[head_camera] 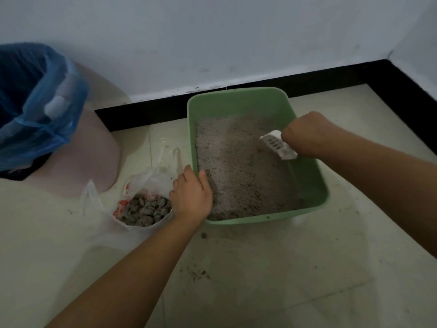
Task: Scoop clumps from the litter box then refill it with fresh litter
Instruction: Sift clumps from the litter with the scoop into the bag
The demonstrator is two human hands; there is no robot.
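Left hand (191, 197) grips the litter box (236, 105) rim. Right hand (305, 136) fists the scoop (275, 143), hiding its handle.

Your right hand (307, 136) is wrapping round the handle of the white scoop (276, 144) at centre right and hiding it, so you are seeing only the slotted head, and motion is smearing that. Your left hand (191, 197) is covering the near left corner of the green litter box (236, 94) and the right edge of the plastic bag (146, 176). The frame's left edge is cutting off the blue-lined bin (35, 102) at upper left. Dark specks (197, 274) at lower centre are showing too small to identify.
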